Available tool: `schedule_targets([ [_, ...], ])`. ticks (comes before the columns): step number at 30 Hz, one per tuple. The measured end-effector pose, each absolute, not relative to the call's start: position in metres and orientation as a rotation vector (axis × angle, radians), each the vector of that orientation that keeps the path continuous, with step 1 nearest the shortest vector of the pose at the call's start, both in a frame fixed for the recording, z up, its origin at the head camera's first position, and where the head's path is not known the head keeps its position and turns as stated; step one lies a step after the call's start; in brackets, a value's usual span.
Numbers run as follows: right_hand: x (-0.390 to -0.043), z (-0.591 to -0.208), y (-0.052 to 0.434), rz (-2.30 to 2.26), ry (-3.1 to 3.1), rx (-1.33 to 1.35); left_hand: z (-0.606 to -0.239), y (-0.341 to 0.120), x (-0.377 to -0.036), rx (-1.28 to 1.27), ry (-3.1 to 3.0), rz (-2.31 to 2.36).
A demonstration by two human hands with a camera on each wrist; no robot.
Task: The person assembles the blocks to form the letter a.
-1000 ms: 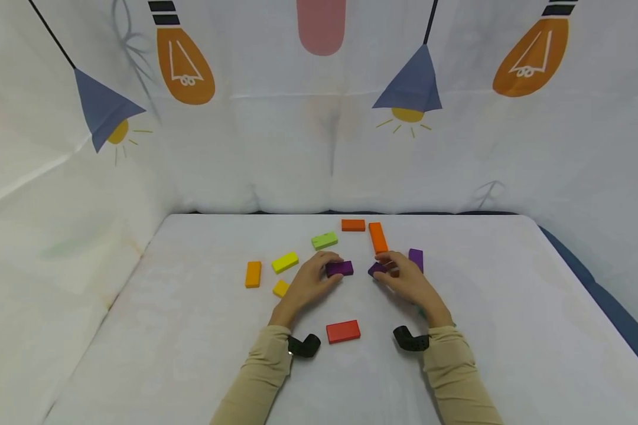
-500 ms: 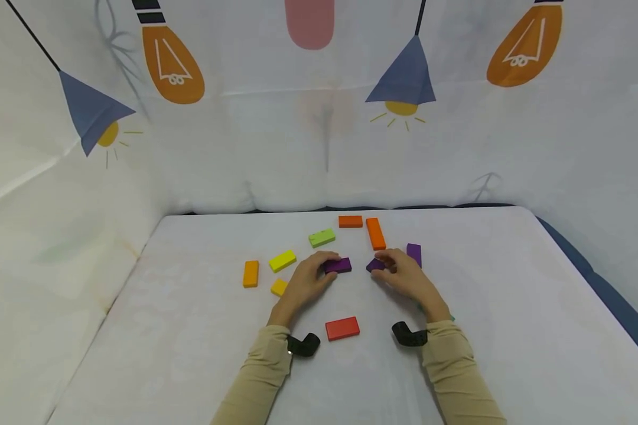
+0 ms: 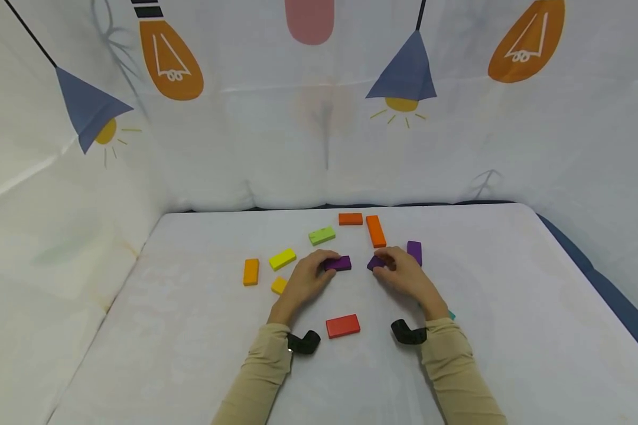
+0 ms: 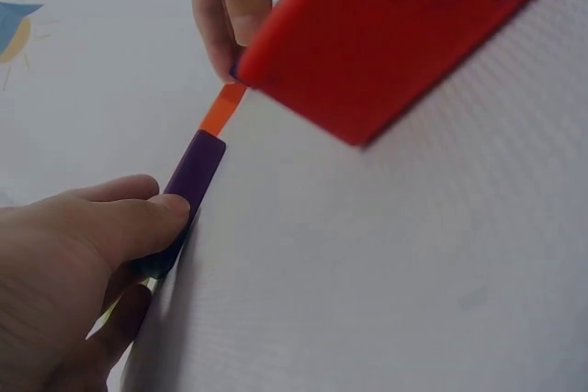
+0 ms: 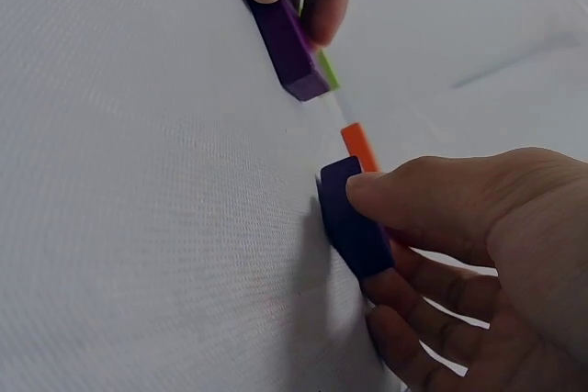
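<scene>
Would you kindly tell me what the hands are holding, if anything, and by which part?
The left hand holds a purple block by its left half; the right hand holds a second purple block between thumb and fingers, left end free.

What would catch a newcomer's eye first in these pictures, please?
Probably the left hand and right hand, just below the head view's centre, each gripping a purple block. Next, likely the red block between the wrists, then the orange bulb prints on the cloth behind.
</scene>
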State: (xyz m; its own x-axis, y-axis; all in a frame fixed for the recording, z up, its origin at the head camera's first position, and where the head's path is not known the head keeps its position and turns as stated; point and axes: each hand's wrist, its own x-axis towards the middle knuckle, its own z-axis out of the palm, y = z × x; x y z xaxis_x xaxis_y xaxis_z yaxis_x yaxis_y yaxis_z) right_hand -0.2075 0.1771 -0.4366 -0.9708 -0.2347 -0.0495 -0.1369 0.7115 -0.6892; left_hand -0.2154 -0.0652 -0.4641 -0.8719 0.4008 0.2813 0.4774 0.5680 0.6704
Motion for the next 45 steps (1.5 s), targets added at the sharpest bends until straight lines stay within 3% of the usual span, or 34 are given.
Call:
schedule_targets([
  [26, -0.216, -0.439, 0.172, -1.069, 2.849, -0.549, -0.464, -0.069, -0.221, -0.784, -2.733, -1.210],
  [45, -0.212, -0.444, 0.164, -1.079, 2.847, -0.582, -0.465, -0.070, -0.218, -0.840, -2.770, -1.178],
])
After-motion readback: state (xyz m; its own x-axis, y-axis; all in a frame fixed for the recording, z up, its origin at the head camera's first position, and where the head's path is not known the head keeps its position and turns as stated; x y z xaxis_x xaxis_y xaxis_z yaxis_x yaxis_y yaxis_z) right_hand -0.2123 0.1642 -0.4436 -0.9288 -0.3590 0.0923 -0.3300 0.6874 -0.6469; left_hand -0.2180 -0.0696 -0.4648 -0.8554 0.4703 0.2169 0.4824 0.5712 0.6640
